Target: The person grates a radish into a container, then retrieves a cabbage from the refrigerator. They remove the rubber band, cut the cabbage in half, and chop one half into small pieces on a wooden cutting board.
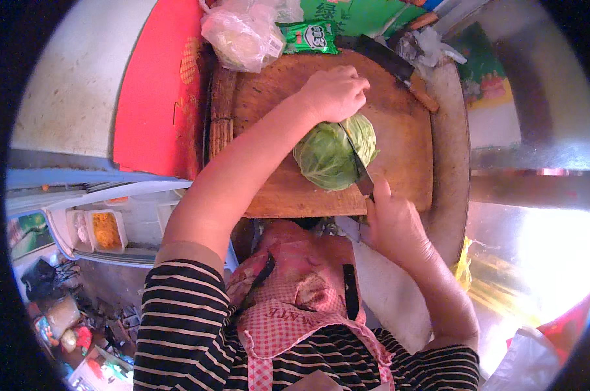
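Note:
A green cabbage [325, 159] rests on a worn wooden chopping board [405, 151]. The blade of a kitchen knife [362, 171] lies across the cabbage, right of its middle, partly sunk in or against it. My right hand [396, 222] is closed around the knife's handle, which is mostly hidden in the fingers. Beyond the cabbage, at its far edge, my left hand [338, 93] is bent with curled fingers by the blade's far end. Whether it holds the knife tip or only presses there cannot be made out.
A cleaver [387, 58] with a wooden handle lies at the board's far right corner. Behind the board are a clear plastic bag [243, 39] and a green packet [310, 37]. A red box [160, 93] stands left; food containers [106, 230] sit lower left.

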Motion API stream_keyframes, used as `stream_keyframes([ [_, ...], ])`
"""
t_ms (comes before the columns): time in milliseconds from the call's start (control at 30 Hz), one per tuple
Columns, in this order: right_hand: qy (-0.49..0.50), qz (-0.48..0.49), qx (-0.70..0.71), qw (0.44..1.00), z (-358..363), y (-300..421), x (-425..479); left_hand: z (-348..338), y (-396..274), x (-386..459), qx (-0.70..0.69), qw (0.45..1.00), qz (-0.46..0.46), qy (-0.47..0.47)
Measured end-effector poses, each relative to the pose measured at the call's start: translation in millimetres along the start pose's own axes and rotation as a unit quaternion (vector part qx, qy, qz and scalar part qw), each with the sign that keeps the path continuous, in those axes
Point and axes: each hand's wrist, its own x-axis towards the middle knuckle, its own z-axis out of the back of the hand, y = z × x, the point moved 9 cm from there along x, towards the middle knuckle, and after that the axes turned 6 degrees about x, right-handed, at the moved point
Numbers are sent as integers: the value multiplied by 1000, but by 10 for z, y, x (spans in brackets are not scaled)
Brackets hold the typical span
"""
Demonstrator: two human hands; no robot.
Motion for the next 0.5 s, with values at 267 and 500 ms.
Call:
stream_keyframes([
  [267, -44, 64, -55, 995, -603, 68, 504, -445, 1050, -228, 31, 997, -77, 3],
  [500, -117, 116, -153, 975, -723, 92, 501, -73, 1027, -438, -58, 993, 61, -85],
])
